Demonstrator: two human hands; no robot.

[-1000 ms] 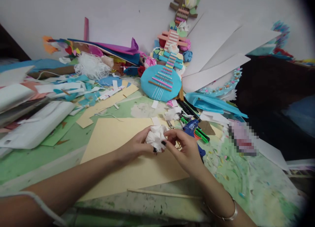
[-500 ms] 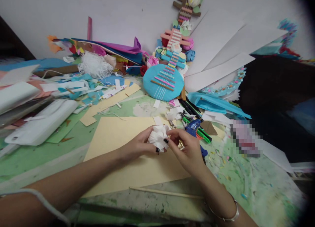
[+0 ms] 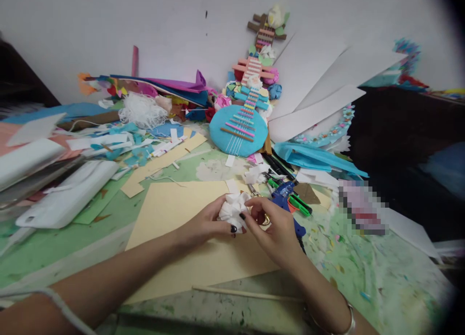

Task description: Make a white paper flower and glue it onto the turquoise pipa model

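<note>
A white ruffled paper flower (image 3: pixel 232 210) is held between both hands above a sheet of cream card (image 3: pixel 174 248). My left hand (image 3: pixel 207 220) is closed around its left side, the thumb along the near edge. From the right, my right hand (image 3: pixel 272 226) pinches the flower's petals between thumb and index finger. Just beyond the right hand lie a blue glue gun (image 3: pixel 281 194) and gold-handled scissors (image 3: pixel 263 219), the scissors partly covered by the fingers.
A blue paper lute-like instrument (image 3: pixel 238 131) leans at the back among paper flowers. White string (image 3: pixel 142 110) and paper scraps pile up at the left, beside a white power bank-like block (image 3: pixel 69 194). A thin wooden stick (image 3: pixel 247 294) lies near the front edge. Green cutters (image 3: pixel 300 204) lie at the right.
The view has tilted slightly, so the scene sits lower in the picture. Both hands stay on the white flower, with only slight movement of the right fingers at its petals.
</note>
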